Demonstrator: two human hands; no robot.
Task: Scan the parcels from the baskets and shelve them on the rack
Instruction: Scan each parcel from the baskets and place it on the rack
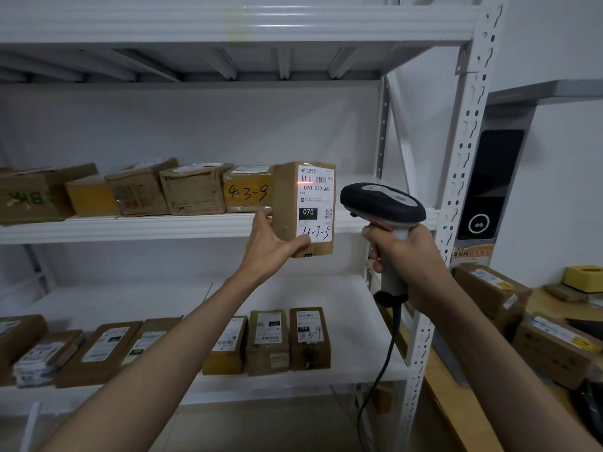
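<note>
L hand (270, 246) fingers clenched on the parcel (304, 208), held upright w/ its label facing out in front of the rack (208, 225) middle shelf; R hand (411, 259) wrapped round the scanner (383, 203) grip. Red line sits on the barcode's left end, so a misread is likely if either wrist drifts. Grip is low on the box, so it could tip.

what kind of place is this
Probably a parcel pickup or sorting room. A white metal rack holds rows of labelled cardboard parcels, a held parcel bears handwritten shelf code 4-3-5, and the right hand aims a barcode scanner at it.

A brown parcel (305, 208) is standing upright before the rack's (463, 177) middle shelf; red scan-light is crossing its barcode. Its white label is reading "4-3-5".
</note>
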